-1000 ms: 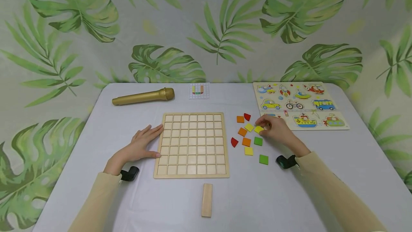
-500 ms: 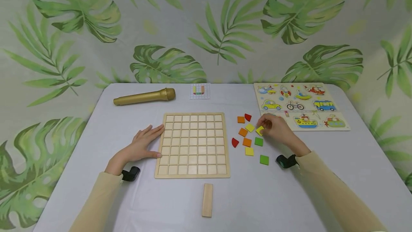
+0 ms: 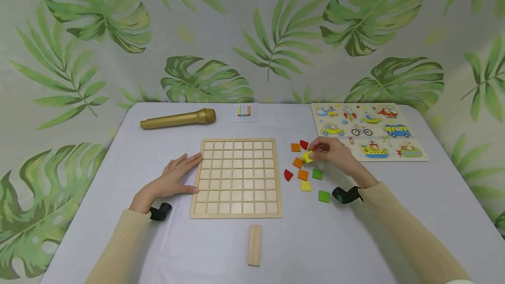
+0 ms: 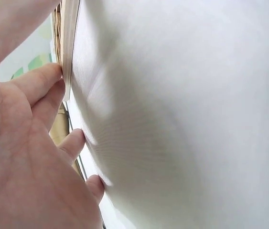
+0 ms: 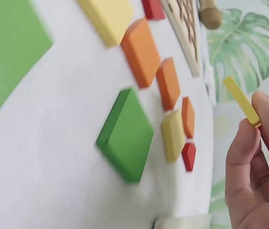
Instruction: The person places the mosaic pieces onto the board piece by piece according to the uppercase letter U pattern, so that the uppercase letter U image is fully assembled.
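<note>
Left hand (image 3: 171, 179) relaxed against the board (image 3: 236, 173), right hand (image 3: 334, 154) is pinching a yellow tile (image 5: 242, 101) right of it, ideally lightly.

There are 3 yellow tiles (image 5: 242, 101), 3 orange tiles (image 3: 303, 175), 2 green tiles (image 3: 324, 197) and 2 red wedges (image 3: 288, 175).

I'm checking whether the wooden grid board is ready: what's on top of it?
The wooden grid board shows bare cells; the left hand laps its thumb tip over the left rim. The patch beneath that thumb is covered.
</note>
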The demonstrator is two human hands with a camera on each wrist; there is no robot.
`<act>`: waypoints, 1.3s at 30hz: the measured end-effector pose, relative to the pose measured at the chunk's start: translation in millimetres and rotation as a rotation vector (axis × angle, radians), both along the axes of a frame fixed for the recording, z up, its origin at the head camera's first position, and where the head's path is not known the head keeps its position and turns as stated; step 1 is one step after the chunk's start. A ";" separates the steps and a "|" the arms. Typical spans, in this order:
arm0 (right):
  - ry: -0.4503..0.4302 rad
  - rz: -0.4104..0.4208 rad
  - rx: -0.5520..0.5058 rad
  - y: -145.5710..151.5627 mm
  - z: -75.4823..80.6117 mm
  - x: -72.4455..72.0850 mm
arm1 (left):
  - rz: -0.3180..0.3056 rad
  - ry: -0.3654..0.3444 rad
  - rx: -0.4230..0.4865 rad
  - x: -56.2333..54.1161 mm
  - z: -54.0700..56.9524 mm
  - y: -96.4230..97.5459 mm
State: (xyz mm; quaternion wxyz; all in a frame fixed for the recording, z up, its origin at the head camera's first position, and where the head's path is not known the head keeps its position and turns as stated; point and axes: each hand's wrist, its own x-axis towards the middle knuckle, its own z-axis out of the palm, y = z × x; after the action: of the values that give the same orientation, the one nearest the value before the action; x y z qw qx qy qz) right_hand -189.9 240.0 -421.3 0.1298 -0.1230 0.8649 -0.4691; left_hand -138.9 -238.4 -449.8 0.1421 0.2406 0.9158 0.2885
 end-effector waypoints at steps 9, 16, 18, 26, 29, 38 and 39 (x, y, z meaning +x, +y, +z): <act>-0.013 0.047 -0.126 -39.7 1.9 -6.4 | -0.019 -0.028 0.012 -0.1 2.8 0.0; -0.018 0.097 -0.179 -79.2 1.4 -9.5 | -0.011 -0.027 0.011 0.0 1.0 0.4; -0.026 0.104 -0.200 -89.9 0.9 -10.1 | -0.008 -0.024 0.007 0.0 0.3 0.5; -0.067 0.114 -0.275 -127.0 -4.3 -15.6 | 0.000 -0.025 0.015 -0.1 0.5 0.6; -0.099 0.116 -0.295 -139.9 -6.0 -17.5 | 0.000 -0.026 0.016 0.0 0.3 0.3; -0.130 0.111 -0.335 -176.5 -10.9 -25.4 | 0.001 -0.032 0.028 0.3 0.4 0.1; -0.135 0.107 -0.338 -179.9 -11.4 -25.7 | 0.002 -0.033 0.029 0.2 0.4 0.3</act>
State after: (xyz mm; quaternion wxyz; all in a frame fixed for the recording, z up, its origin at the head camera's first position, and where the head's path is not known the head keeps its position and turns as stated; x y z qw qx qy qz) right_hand -215.6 60.1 -432.6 0.1897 -0.1570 0.7552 -0.6075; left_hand -138.6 -238.0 -449.4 0.1536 0.2371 0.9092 0.3057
